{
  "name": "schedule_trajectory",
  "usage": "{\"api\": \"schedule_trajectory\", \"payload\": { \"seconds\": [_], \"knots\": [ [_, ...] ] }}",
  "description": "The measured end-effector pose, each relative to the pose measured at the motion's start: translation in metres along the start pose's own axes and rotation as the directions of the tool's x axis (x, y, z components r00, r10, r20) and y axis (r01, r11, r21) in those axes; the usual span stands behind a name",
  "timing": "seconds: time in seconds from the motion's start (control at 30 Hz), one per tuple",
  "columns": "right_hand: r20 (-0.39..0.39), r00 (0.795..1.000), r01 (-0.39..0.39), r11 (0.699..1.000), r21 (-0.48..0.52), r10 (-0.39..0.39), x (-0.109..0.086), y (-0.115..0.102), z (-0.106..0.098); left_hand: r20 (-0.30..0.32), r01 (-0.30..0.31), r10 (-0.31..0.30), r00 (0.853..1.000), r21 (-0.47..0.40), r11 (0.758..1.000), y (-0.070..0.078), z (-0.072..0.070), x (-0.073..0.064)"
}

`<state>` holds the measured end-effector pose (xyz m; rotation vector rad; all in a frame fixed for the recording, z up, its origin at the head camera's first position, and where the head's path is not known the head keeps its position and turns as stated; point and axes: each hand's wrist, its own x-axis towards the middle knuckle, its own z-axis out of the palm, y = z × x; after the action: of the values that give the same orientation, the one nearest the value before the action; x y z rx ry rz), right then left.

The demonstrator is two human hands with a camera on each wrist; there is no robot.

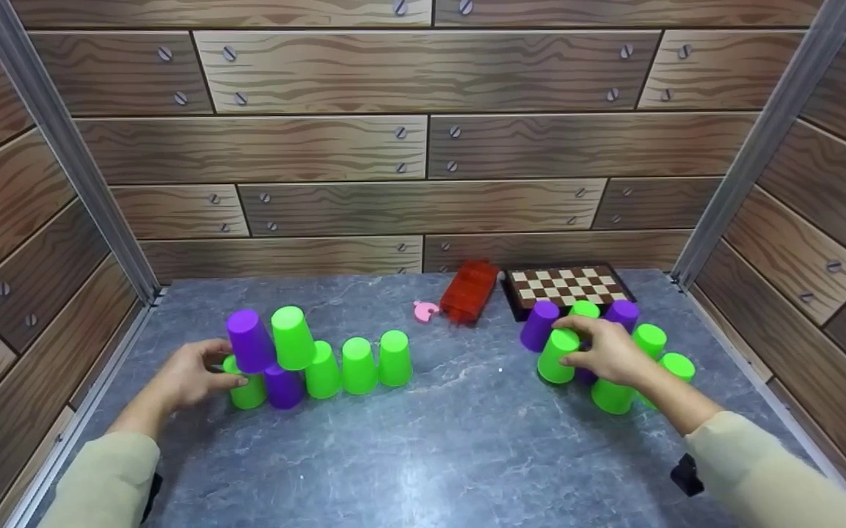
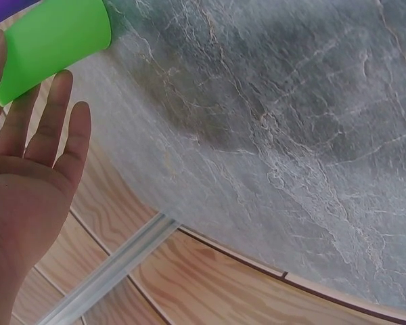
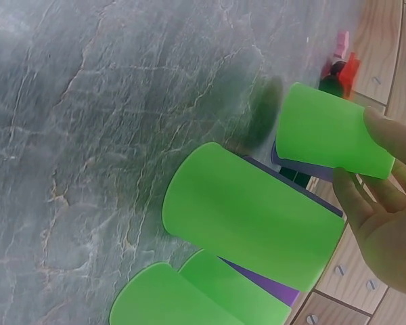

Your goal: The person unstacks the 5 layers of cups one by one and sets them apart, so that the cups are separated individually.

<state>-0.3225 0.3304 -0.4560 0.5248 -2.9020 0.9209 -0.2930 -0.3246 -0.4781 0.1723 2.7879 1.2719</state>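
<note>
The right hand (image 1: 606, 350) pinches a green cup (image 1: 558, 361) in front of the chessboard (image 1: 568, 284); move it clear of neighbouring cups (image 1: 648, 339). Well left of the chessboard, the left hand (image 1: 189, 374) straddles a second green cup (image 1: 249, 394); whether it grips cannot be told. Avoid nudging the purple cup (image 1: 249, 342) on top.

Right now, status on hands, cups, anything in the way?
Right hand grips a green cup. Left hand at leftmost green cup, grip unclear. Two cups atop left row. More cups close beside right hand.
</note>
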Motion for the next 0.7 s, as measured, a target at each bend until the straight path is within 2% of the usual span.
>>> {"api": "schedule_trajectory", "payload": {
  "seconds": [0.43, 0.7],
  "knots": [
    [-0.008, 1.0, 0.02, 1.0, -0.011, -0.02, 0.0036, 0.001, 0.0076, 0.001, -0.023, 0.023, 1.0, -0.004, 1.0, -0.001, -0.0001, 0.0007],
    [-0.001, 1.0, 0.001, 1.0, -0.012, -0.001, 0.0049, 0.0012, 0.0065, -0.009, -0.003, 0.003, 1.0, -0.006, 1.0, -0.0013, 0.0007, 0.0008]
  ]
}}
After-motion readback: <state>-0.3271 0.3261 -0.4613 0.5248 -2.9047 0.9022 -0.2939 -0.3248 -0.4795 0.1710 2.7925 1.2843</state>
